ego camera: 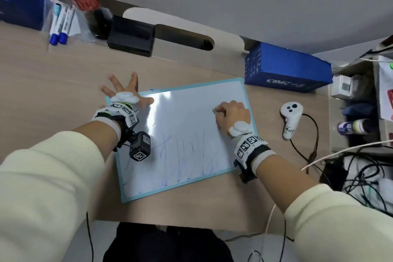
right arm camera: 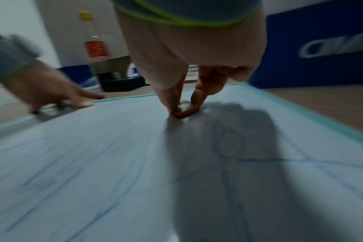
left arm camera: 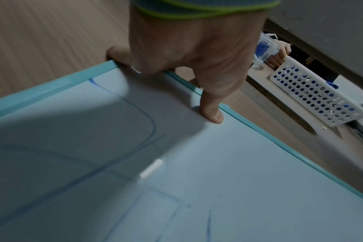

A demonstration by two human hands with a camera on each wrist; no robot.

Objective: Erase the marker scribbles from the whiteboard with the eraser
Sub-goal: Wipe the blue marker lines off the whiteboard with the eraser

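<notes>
- Head view: my right hand (ego camera: 232, 116) pinches the small eraser (ego camera: 214, 110) on the far right part of the light-blue-framed rectangular whiteboard (ego camera: 182, 134), which lies on the wooden bench (ego camera: 53, 83). The blue marker scribbles (ego camera: 191, 155) lie nearer me, strung along the board's long axis, so I judge the next strokes pull toward me; that way lies open.
- Left wrist view: my left hand (left arm camera: 186, 49) is spread, thumb pressing the board's far-left corner steady.
- Right wrist view: thumb and finger grip the red-edged eraser flat on the board.

Whiteboard (ego camera: 185, 134) lies mid-desk (ego camera: 53, 91); controller (ego camera: 290, 119) right; box (ego camera: 287, 68) seemingly behind.
</notes>
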